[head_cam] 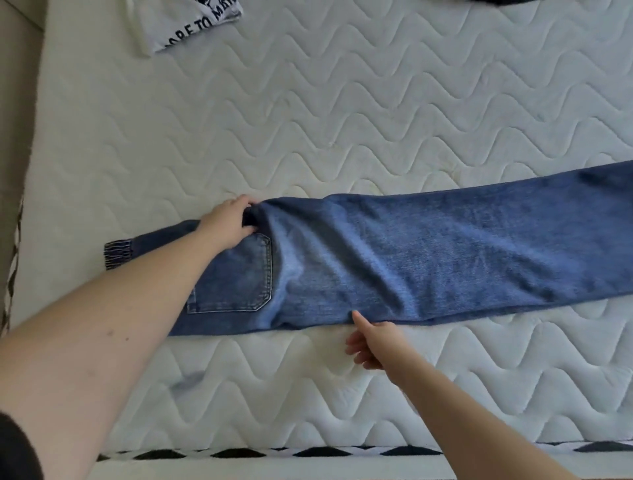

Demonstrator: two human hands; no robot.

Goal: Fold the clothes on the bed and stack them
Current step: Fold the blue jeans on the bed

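A pair of blue jeans (428,253) lies lengthwise across the white quilted mattress (342,102), waistband at the left and legs running off to the right, back pocket facing up. My left hand (229,219) grips a bunch of denim at the far edge near the seat. My right hand (373,342) sits at the near edge of the jeans, index finger pointing onto the denim hem line, the other fingers curled under and holding nothing that I can see.
A folded white T-shirt with black lettering (185,20) lies at the far left of the mattress. A dark garment (496,2) shows at the top edge. The mattress's black-and-white patterned border (342,452) runs along the near side.
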